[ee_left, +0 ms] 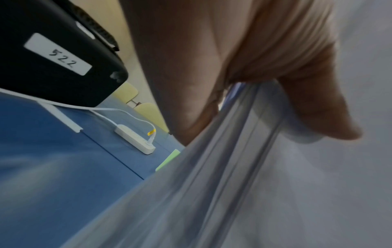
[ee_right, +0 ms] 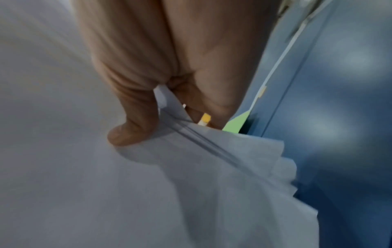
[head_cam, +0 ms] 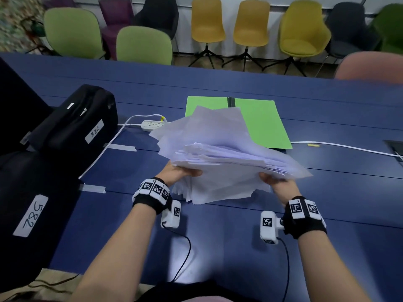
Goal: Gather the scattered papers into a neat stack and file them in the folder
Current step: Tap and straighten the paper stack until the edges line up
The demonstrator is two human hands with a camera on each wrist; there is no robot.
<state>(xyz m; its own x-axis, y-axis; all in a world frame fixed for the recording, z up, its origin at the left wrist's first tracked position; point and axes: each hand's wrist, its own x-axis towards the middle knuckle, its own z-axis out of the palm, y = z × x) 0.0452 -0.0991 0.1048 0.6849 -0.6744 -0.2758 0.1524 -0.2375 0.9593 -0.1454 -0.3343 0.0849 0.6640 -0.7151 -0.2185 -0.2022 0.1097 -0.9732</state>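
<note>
Ragged, fanned sheaf of thin white papers (head_cam: 218,153) in both hands' pinching grip, left hand (head_cam: 178,173) and right hand (head_cam: 277,182).

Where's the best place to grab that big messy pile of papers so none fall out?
By its two short ends, one hand from each side, thumb on top and fingers beneath. The pile of papers is thick and fanned out, so the left hand and right hand pinching opposite edges probably keep loose sheets trapped.

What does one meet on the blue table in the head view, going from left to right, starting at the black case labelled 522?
Black case labelled 522 → white power strip → pile of papers held by the left hand and right hand → small yellow item → dark floor-box hatch.
</note>
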